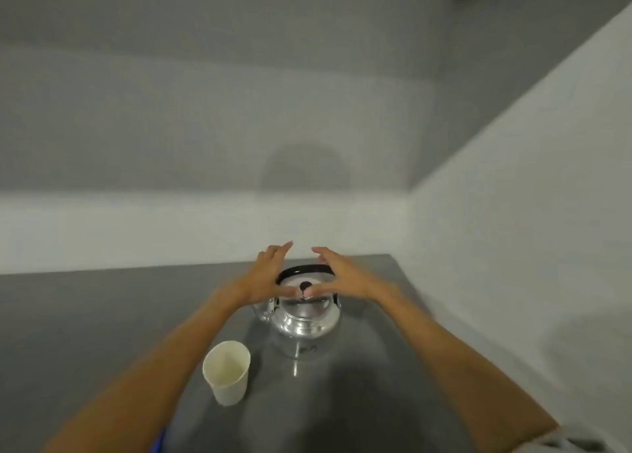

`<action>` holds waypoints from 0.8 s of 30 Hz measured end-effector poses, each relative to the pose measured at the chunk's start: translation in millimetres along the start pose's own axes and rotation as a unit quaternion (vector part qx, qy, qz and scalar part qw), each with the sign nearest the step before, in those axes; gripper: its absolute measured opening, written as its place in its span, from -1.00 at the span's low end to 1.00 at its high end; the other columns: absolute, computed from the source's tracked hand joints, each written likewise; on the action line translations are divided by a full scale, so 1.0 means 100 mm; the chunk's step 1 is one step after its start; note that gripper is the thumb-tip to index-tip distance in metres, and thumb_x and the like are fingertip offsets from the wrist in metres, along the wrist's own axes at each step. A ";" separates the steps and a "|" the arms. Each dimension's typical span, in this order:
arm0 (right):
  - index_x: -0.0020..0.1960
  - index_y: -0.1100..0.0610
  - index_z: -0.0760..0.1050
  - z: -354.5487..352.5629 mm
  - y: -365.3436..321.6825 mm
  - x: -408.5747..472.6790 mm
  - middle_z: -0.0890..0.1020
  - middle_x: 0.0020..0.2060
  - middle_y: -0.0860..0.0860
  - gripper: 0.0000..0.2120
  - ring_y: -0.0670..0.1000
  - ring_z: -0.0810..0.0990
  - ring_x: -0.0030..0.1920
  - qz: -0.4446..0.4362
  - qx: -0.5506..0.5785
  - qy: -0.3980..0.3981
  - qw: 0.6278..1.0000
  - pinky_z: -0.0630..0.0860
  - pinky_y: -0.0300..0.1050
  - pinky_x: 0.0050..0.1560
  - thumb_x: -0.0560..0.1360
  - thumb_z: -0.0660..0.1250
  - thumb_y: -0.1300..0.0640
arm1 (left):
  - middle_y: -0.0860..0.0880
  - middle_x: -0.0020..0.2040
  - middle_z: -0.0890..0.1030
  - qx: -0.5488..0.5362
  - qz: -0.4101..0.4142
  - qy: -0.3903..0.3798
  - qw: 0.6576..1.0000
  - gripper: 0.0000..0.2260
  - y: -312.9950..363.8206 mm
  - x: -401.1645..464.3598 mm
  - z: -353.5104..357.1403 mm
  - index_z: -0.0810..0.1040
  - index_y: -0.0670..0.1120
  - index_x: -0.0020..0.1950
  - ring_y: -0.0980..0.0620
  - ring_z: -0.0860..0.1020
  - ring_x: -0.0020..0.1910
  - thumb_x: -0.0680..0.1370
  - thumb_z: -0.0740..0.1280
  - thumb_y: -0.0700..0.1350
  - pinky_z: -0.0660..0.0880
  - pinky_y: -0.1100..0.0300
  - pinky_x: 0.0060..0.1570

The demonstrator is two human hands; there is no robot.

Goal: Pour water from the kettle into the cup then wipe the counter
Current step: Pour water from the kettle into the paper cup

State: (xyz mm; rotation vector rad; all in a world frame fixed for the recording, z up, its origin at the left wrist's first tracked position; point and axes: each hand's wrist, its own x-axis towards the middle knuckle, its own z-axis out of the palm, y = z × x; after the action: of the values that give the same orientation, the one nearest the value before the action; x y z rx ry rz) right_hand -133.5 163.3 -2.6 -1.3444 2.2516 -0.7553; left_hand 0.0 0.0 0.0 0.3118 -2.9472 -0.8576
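Polished silver metal makes up the round kettle [305,319], which is set upright on the smooth grey counter [102,316] near the pale back wall [205,145]. Its black arched handle [305,268] is raised over the lid, and a small dark lid knob [305,285] is seen beneath it. The left hand [265,276] and the right hand [345,278] are held over the kettle from either side, fingers spread and loosely extended, thumbs drawn in towards the knob; nothing is gripped by either, though whether the thumbs touch the lid cannot be told through the blur. An empty cream paper cup [227,370] is placed upright on the counter, nearer the person and left of the kettle, apart from it.
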 end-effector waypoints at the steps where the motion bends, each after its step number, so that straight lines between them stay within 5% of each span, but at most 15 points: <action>1: 0.47 0.06 0.15 0.04 0.00 0.02 0.35 0.42 0.07 -0.14 0.04 0.34 0.39 -0.009 0.013 0.001 1.000 0.33 -0.08 0.32 0.33 0.46 -0.20 | -0.14 0.48 0.15 -0.016 0.003 0.000 1.000 -0.13 -0.01 0.02 0.06 -0.07 -0.04 0.53 -0.15 0.16 0.44 0.43 0.42 0.10 0.21 -0.06 0.40; 4: 0.12 0.14 0.44 0.15 0.06 0.08 0.60 -0.01 0.05 -0.54 -0.04 0.58 -0.01 -0.032 0.075 0.044 0.996 0.49 -0.20 0.01 0.40 0.43 -0.14 | -0.15 0.41 0.32 -0.087 0.002 0.011 0.996 -0.30 -0.04 0.08 0.24 0.09 -0.11 0.48 -0.10 0.34 0.35 0.48 0.39 -0.01 0.35 0.05 0.31; 7: -0.21 0.06 0.37 0.26 0.14 0.15 0.43 -0.39 -0.12 -0.68 -0.20 0.34 -0.42 -0.045 0.087 0.125 0.987 0.31 -0.33 -0.37 0.44 0.38 -0.15 | -0.13 0.12 0.53 -0.121 0.003 0.056 0.991 -0.68 -0.08 0.14 0.39 0.33 -0.14 0.26 -0.04 0.52 0.06 0.56 0.28 -0.07 0.44 0.26 -0.02; 9: -0.31 -0.01 0.33 0.32 0.18 0.19 0.39 -0.47 -0.15 -0.62 -0.20 0.30 -0.47 -0.049 0.098 0.159 0.981 0.27 -0.32 -0.41 0.40 0.35 -0.27 | -0.07 -0.09 0.54 -0.115 0.006 0.095 0.989 -0.82 -0.08 0.17 0.42 0.39 -0.18 0.08 -0.04 0.50 -0.14 0.60 0.20 -0.08 0.39 0.32 -0.23; 13: -0.33 0.00 0.36 0.36 0.25 0.30 0.43 -0.53 -0.19 -0.48 -0.20 0.32 -0.49 -0.030 0.086 0.197 0.976 0.29 -0.31 -0.44 0.28 0.28 -0.47 | -0.01 -0.21 0.45 -0.108 0.016 0.120 0.987 -0.87 -0.05 0.22 0.46 0.35 -0.14 -0.08 0.03 0.40 -0.27 0.61 0.17 -0.11 0.36 0.34 -0.31; 24: -0.42 0.08 0.39 -0.12 -0.31 0.19 0.39 -0.59 -0.11 -0.43 -0.15 0.30 -0.51 -0.089 0.102 0.318 0.938 0.27 -0.26 -0.43 0.27 0.32 -0.45 | 0.07 -0.30 0.43 -0.100 0.066 0.230 0.966 -0.84 0.34 0.19 -0.08 0.34 -0.04 -0.18 0.15 0.35 -0.37 0.57 0.18 -0.03 0.32 0.33 -0.36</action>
State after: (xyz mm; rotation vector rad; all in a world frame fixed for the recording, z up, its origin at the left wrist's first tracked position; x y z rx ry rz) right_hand -128.7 137.0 25.2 -1.3461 2.4254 -1.6377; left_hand -23.5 20.0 25.0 0.2574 -2.4047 -0.9091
